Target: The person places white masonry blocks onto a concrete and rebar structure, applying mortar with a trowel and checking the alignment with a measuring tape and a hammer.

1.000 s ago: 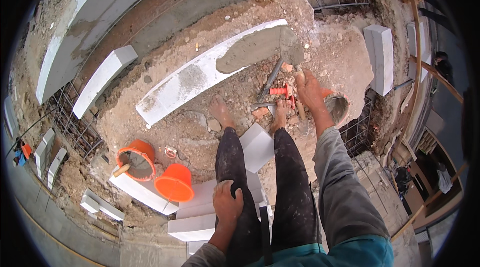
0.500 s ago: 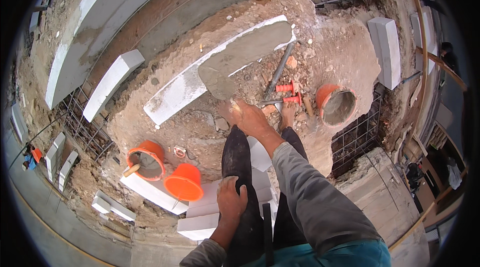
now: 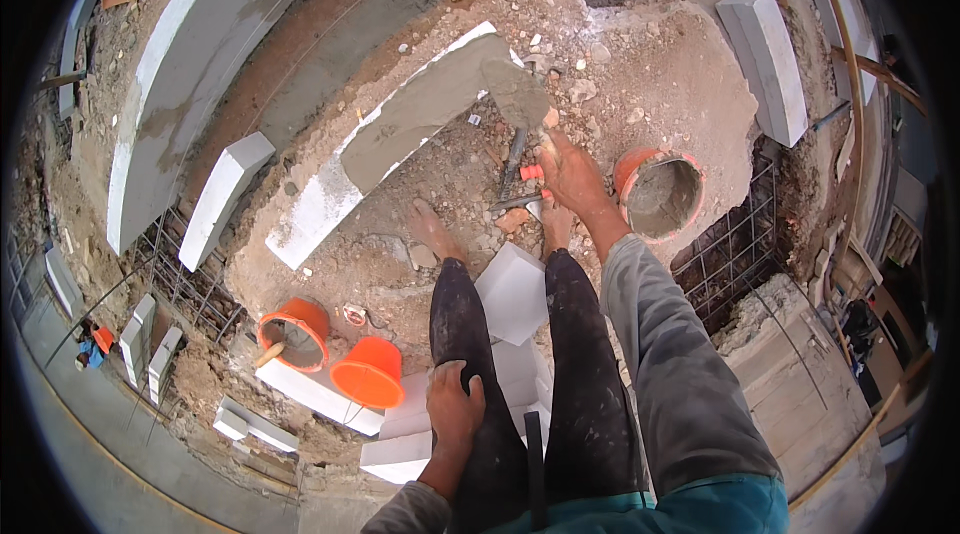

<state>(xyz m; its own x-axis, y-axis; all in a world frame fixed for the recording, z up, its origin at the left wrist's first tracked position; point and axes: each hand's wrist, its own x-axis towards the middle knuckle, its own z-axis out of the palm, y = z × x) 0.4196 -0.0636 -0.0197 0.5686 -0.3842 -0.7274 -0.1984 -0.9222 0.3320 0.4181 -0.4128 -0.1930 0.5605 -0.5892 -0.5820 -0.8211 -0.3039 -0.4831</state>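
My right hand (image 3: 580, 179) is closed round the handle of a trowel, and the handle is mostly hidden by the fingers. The mortar-covered trowel blade (image 3: 518, 94) is at the far right end of a long white block (image 3: 305, 224). Grey mortar (image 3: 415, 114) coats much of that block's top, leaving its near left end bare. My left hand (image 3: 455, 412) rests on my left thigh, holding nothing, with the thumb apart from the fingers. Below my right hand lie tools with red grips (image 3: 532, 173) and a dark metal bar (image 3: 514, 159).
An orange bucket of mortar (image 3: 662, 196) stands right of my right hand. At the left are another mortar bucket (image 3: 295, 334) and a tilted orange bucket (image 3: 368, 372). Rebar-filled pits (image 3: 735, 244) flank the rubble mound. More white blocks (image 3: 765, 64) lie around.
My right hand and the trowel have moved right and away, from the block's middle to its far right end. The view has shifted somewhat; my left hand stays on my thigh.
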